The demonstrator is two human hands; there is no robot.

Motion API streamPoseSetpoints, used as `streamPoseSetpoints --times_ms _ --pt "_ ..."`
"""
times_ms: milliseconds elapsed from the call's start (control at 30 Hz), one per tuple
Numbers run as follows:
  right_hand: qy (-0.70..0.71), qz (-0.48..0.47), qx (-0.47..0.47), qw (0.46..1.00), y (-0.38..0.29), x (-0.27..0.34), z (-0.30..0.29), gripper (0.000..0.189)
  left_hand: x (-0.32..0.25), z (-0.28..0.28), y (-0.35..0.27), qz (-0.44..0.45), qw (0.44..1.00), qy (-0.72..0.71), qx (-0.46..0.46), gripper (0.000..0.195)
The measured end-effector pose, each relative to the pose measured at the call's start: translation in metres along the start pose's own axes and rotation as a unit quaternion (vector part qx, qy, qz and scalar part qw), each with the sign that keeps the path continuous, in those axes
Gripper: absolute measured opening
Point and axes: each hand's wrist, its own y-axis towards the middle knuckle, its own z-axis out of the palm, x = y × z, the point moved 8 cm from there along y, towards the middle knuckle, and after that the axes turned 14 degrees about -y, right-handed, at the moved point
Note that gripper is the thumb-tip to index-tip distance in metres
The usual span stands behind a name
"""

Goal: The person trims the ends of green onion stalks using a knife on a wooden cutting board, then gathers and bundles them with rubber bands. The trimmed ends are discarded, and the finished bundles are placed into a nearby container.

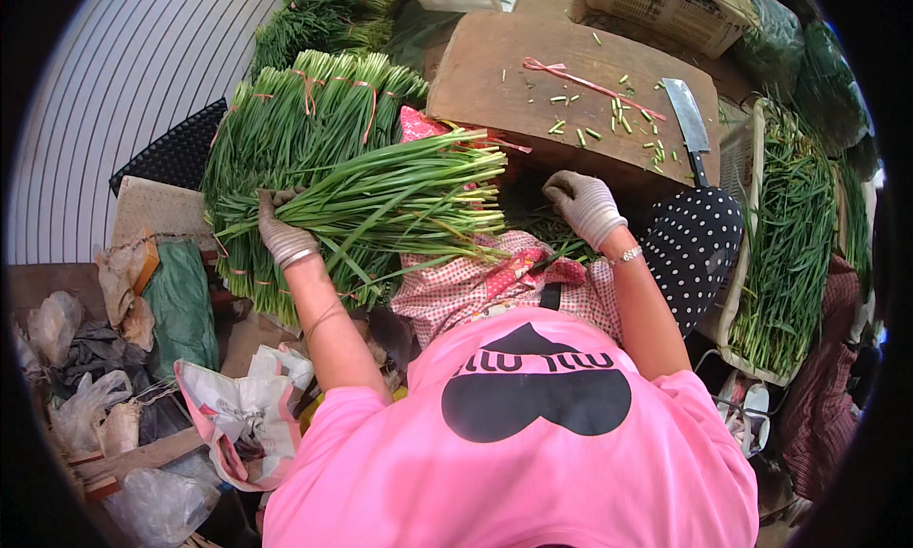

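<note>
My gloved left hand [284, 227] is closed around the leafy end of a loose bunch of garlic chives [399, 191], whose pale cut ends point right across my lap. My right hand [581, 204], also gloved, hangs in front of the wooden board with its fingers curled; nothing shows in it, though its palm side is hidden. On the wooden board [492, 56] lie a cleaver [687, 116], a pink plastic tie [592, 88] and scattered cut stem ends [620, 116]. Tied chive bundles [314, 113] are stacked at the left, beneath the loose bunch.
A crate of untied chives [781, 248] stands at my right. More bundles [328, 16] lie at the back left. A plastic crate [670, 9] sits behind the board. Plastic bags [164, 505], a green sack [178, 305] and a white-and-pink bag [242, 412] clutter the left side.
</note>
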Motion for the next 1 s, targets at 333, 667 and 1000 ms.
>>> streamPoseSetpoints --times_ms 333,667,1000 --pt "-0.122 -0.324 -0.140 0.928 0.007 0.154 0.012 0.019 0.018 -0.034 0.029 -0.039 0.999 0.001 -0.039 0.034" --pt "-0.447 -0.083 0.221 0.862 0.003 0.033 0.029 0.015 0.019 -0.024 0.022 -0.036 0.999 -0.017 0.011 0.028" --pt "-0.124 -0.149 0.042 0.980 0.073 0.122 0.004 0.035 0.025 0.006 0.015 -0.083 0.987 -0.094 0.102 0.025"
